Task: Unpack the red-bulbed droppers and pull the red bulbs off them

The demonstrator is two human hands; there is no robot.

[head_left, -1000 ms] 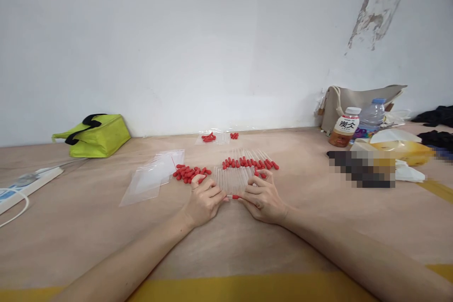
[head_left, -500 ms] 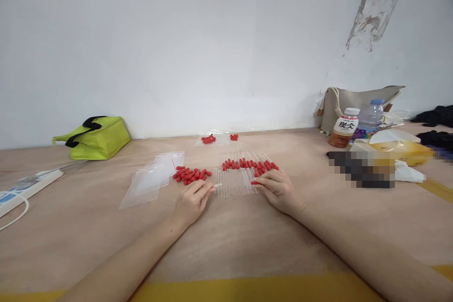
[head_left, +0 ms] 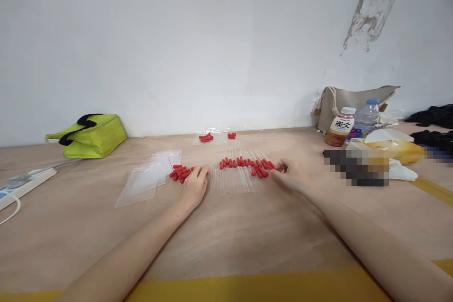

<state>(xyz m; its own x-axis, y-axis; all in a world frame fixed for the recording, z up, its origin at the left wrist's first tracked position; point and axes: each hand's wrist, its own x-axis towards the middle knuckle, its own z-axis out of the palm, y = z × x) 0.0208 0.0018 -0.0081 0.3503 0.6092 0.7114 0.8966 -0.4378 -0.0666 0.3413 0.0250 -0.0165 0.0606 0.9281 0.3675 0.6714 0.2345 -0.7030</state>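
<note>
My left hand (head_left: 194, 186) rests over the right side of a pile of red rubber dropper bulbs (head_left: 179, 173), its fingers stretched out and their tips partly hidden. I see no tube in it. Several clear thin tubes (head_left: 231, 183) lie side by side between my hands. Behind them is a row of tubes fitted with red bulbs (head_left: 240, 162), with a few more bulbs at its right end. My right hand (head_left: 288, 174) is beside that end, its fingers loosely bent and apart, close to the outermost bulbs; nothing shows between them.
Clear plastic bags (head_left: 148, 177) lie left of the pile. A bagged set of red bulbs and tubes (head_left: 219, 138) is by the wall. A green bag (head_left: 95, 137) and a power strip (head_left: 28, 188) are at left; a drink bottle (head_left: 340, 127) and a beige bag (head_left: 325, 108) at right.
My left hand no longer shows the clear tube and has shifted left onto the bulb pile. My right hand has let go of a red bulb and drawn back to the right.
</note>
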